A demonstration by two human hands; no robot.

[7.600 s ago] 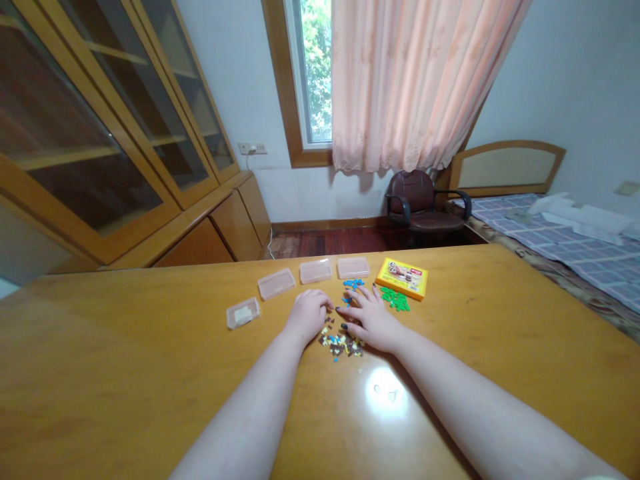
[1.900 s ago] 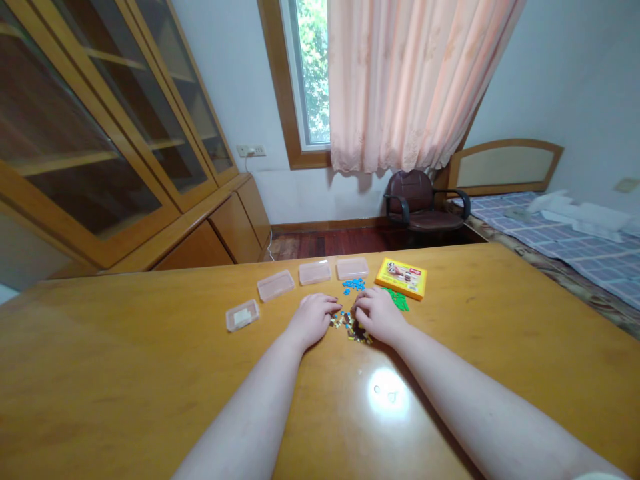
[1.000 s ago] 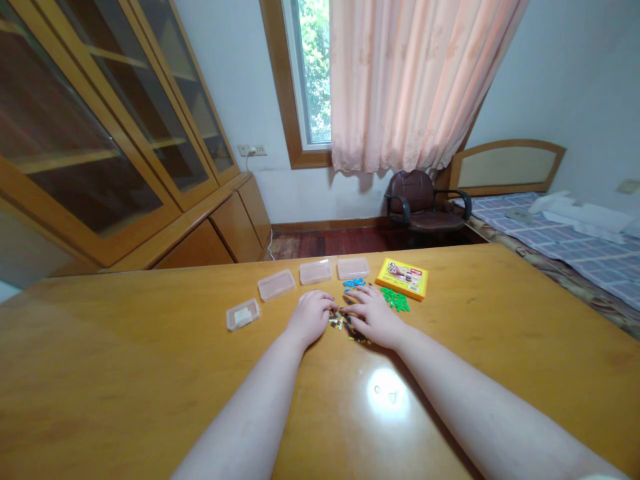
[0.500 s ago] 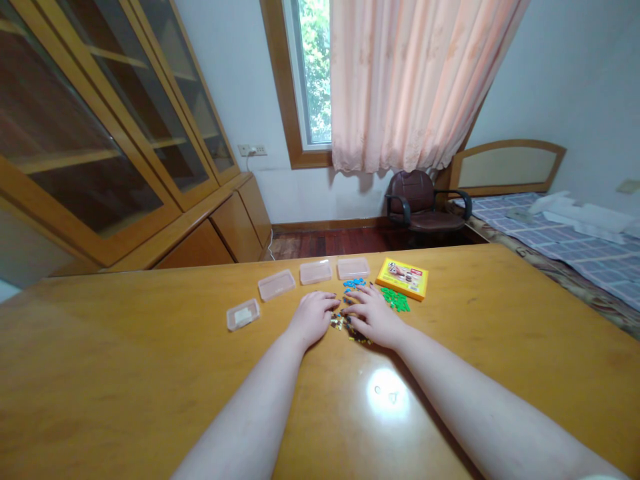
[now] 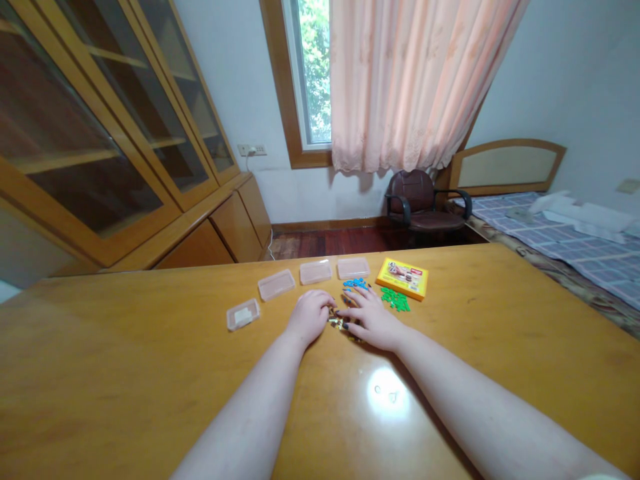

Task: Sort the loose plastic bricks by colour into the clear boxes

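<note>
On the wooden table, my left hand [image 5: 311, 318] rests with loosely bent fingers at the left side of a small pile of mixed dark and pale pieces [image 5: 336, 323]. My right hand [image 5: 373, 319] lies palm down over the pile, fingers spread, hiding part of it. Just beyond its fingertips sits a group of blue pieces [image 5: 355, 284]. A cluster of green pieces [image 5: 396, 299] lies to the right of that hand. What kind the small pieces are is too small to tell. I see nothing held in either hand.
Several shallow clear plastic boxes [image 5: 277, 285] stand in an arc behind and left of my hands. One small box [image 5: 243, 315] contains something white. A yellow box [image 5: 401, 279] lies behind the green pieces. An office chair [image 5: 425, 203] stands past the table's far edge.
My right hand has shifted slightly left and its fingers have moved over the mixed pieces, covering more of them. My left hand's fingers are more bent than before.
</note>
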